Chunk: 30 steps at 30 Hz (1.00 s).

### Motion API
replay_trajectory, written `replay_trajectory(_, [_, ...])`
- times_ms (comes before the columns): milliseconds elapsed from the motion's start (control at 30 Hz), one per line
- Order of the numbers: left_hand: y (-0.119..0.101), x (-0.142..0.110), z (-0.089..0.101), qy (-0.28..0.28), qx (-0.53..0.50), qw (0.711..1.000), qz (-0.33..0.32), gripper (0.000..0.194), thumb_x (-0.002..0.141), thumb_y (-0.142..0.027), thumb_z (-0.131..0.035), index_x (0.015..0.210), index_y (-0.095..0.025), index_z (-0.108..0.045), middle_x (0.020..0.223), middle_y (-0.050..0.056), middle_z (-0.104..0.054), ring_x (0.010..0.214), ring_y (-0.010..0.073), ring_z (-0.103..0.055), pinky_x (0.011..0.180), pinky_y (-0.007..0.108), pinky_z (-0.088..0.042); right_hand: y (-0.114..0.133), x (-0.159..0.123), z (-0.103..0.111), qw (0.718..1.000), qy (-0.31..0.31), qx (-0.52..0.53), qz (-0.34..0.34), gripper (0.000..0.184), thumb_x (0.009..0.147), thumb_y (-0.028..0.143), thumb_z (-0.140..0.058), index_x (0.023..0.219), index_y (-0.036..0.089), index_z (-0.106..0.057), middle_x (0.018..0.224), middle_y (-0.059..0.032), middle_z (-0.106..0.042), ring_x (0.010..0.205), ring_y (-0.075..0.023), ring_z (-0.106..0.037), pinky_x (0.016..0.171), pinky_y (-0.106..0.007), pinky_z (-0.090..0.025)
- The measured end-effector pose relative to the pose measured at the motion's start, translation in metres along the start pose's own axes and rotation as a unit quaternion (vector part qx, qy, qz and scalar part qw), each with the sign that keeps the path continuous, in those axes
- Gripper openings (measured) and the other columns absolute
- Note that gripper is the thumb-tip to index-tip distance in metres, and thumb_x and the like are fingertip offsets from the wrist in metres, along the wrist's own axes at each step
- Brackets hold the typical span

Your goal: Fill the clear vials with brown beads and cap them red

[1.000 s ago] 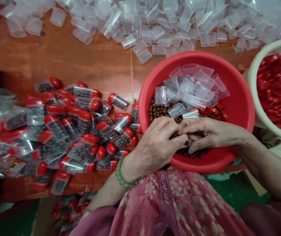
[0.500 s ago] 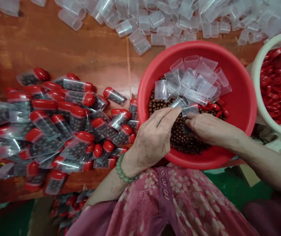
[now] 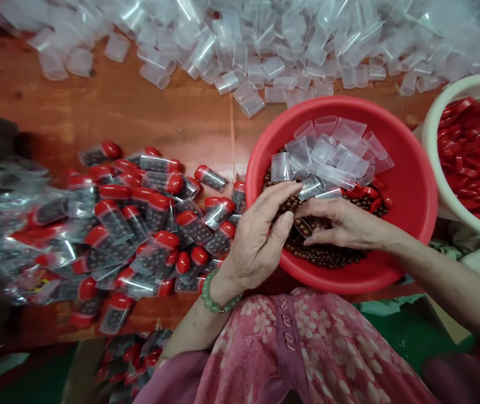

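Note:
A wide red basin (image 3: 416, 224) holds a bed of small brown beads (image 3: 328, 258). Clear, flat plastic tubes (image 3: 324, 148) are heaped on the basin's far side, with a few red caps (image 3: 377, 193) to their right. Between its thumb and fingers, my right hand (image 3: 345, 224) grips a clear plastic tube (image 3: 303, 227) with brown beads inside, low over the beads. My left hand (image 3: 254, 244) is at the basin's left rim, thumb and fingers apart, its fingertips close to the held tube. Whether it touches the tube is hard to tell.
Filled tubes with red caps (image 3: 156, 207) lie in a pile on the wooden table (image 3: 160, 123) to the left. Many loose clear tubes (image 3: 240, 45) spread along the far side. A white bucket (image 3: 433, 151) of red caps stands at right.
The view has shifted, so everything sits lower and mostly further right. My left thumb has spread from its fingers. A bead-filled tube now shows in my right hand.

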<state>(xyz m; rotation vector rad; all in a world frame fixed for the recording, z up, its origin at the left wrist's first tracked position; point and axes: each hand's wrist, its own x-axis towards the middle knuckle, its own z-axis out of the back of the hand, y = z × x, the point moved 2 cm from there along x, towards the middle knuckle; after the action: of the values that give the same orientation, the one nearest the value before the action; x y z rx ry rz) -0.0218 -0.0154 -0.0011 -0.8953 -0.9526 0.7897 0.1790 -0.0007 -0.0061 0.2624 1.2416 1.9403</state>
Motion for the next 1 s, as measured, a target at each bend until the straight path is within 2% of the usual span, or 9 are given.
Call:
replay_trajectory(100, [0.001, -0.003, 0.002, 0.057, -0.040, 0.997, 0.045, 0.054, 0.097, -0.020, -0.055, 0.150, -0.024, -0.043, 0.153, 0.013, -0.053, 0.142, 0.0255, -0.052, 0.118, 0.046, -0.047, 0.005, -0.006, 0.008, 0.997, -0.007, 0.078, 0.012, 0.042, 0.085, 0.037, -0.076, 0.121, 0.019, -0.068, 0.100, -0.0030, -0.068, 0.077, -0.0134, -0.062, 0.075, -0.029, -0.052])
replay_trajectory(167, [0.000, -0.004, 0.000, 0.094, -0.042, 0.993, 0.062, 0.063, 0.094, -0.021, -0.060, 0.154, -0.024, -0.038, 0.157, 0.015, -0.048, 0.145, 0.0279, -0.049, 0.118, 0.048, -0.048, 0.007, -0.008, 0.012, 0.993, -0.014, 0.111, 0.031, 0.043, 0.083, 0.039, -0.078, 0.122, 0.021, -0.069, 0.106, -0.0042, -0.069, 0.088, -0.0154, -0.064, 0.083, -0.032, -0.053])
replay_trajectory(300, [-0.004, 0.000, -0.010, 0.140, -0.043, 0.988, 0.044, 0.065, 0.093, -0.021, -0.061, 0.154, -0.019, -0.038, 0.154, 0.017, -0.050, 0.143, 0.0284, -0.051, 0.118, 0.049, -0.047, 0.011, -0.011, 0.016, 0.988, -0.017, 0.129, 0.078, 0.042, 0.084, 0.040, -0.077, 0.121, 0.021, -0.072, 0.106, -0.0045, -0.071, 0.098, -0.0177, -0.066, 0.092, -0.036, -0.053])
replay_trajectory(433, [-0.007, 0.007, -0.016, 0.124, -0.033, 0.991, 0.033, 0.055, 0.095, -0.021, -0.059, 0.149, -0.016, -0.048, 0.149, 0.016, -0.057, 0.137, 0.0256, -0.057, 0.118, 0.044, -0.046, 0.015, -0.012, 0.017, 0.984, -0.070, 0.091, 0.138, 0.031, 0.090, 0.039, -0.072, 0.113, 0.019, -0.075, 0.106, -0.0068, -0.073, 0.097, -0.0181, -0.067, 0.092, -0.035, -0.053])
replay_trajectory(500, [-0.009, 0.007, -0.016, 0.108, -0.043, 0.992, 0.041, 0.050, 0.095, -0.021, -0.059, 0.145, -0.017, -0.053, 0.145, 0.014, -0.062, 0.132, 0.0243, -0.061, 0.115, 0.040, -0.049, 0.018, -0.014, 0.018, 0.979, -0.117, 0.050, 0.158, 0.023, 0.090, 0.036, -0.072, 0.101, 0.017, -0.076, 0.096, -0.0061, -0.073, 0.090, -0.0171, -0.068, 0.084, -0.031, -0.053])
replay_trajectory(667, [-0.015, 0.006, -0.016, 0.052, -0.052, 0.994, 0.083, 0.031, 0.096, -0.024, -0.060, 0.126, -0.017, -0.065, 0.114, 0.007, -0.077, 0.098, 0.0183, -0.074, 0.089, 0.030, -0.060, 0.026, -0.022, 0.026, 0.963, -0.195, -0.034, 0.183, 0.025, 0.084, 0.037, -0.079, 0.076, 0.016, -0.066, 0.070, 0.0006, -0.064, 0.065, -0.0109, -0.059, 0.064, -0.023, -0.047])
replay_trajectory(733, [-0.017, 0.008, -0.015, 0.044, -0.048, 0.995, 0.072, 0.025, 0.095, -0.023, -0.060, 0.118, -0.017, -0.067, 0.105, 0.006, -0.078, 0.091, 0.0166, -0.073, 0.083, 0.028, -0.059, 0.028, -0.024, 0.030, 0.959, -0.219, -0.049, 0.171, 0.029, 0.082, 0.040, -0.080, 0.077, 0.017, -0.064, 0.069, 0.0014, -0.062, 0.063, -0.0104, -0.057, 0.062, -0.024, -0.046])
replay_trajectory(833, [-0.020, 0.014, -0.016, 0.077, -0.062, 0.994, 0.056, 0.022, 0.094, -0.021, -0.061, 0.114, -0.017, -0.068, 0.104, 0.005, -0.077, 0.092, 0.0162, -0.072, 0.084, 0.028, -0.057, 0.028, -0.026, 0.030, 0.959, -0.242, -0.018, 0.148, 0.033, 0.079, 0.043, -0.083, 0.083, 0.018, -0.062, 0.070, 0.0031, -0.059, 0.060, -0.0093, -0.054, 0.057, -0.022, -0.044])
replay_trajectory(1000, [-0.020, 0.016, -0.023, 0.076, -0.155, 0.977, 0.129, 0.024, 0.093, -0.026, -0.063, 0.114, -0.016, -0.068, 0.100, 0.005, -0.075, 0.091, 0.0163, -0.069, 0.084, 0.026, -0.054, 0.025, -0.028, 0.026, 0.948, -0.271, 0.046, 0.158, 0.038, 0.077, 0.037, -0.085, 0.104, 0.022, -0.062, 0.079, 0.0032, -0.062, 0.060, -0.0091, -0.057, 0.056, -0.022, -0.048])
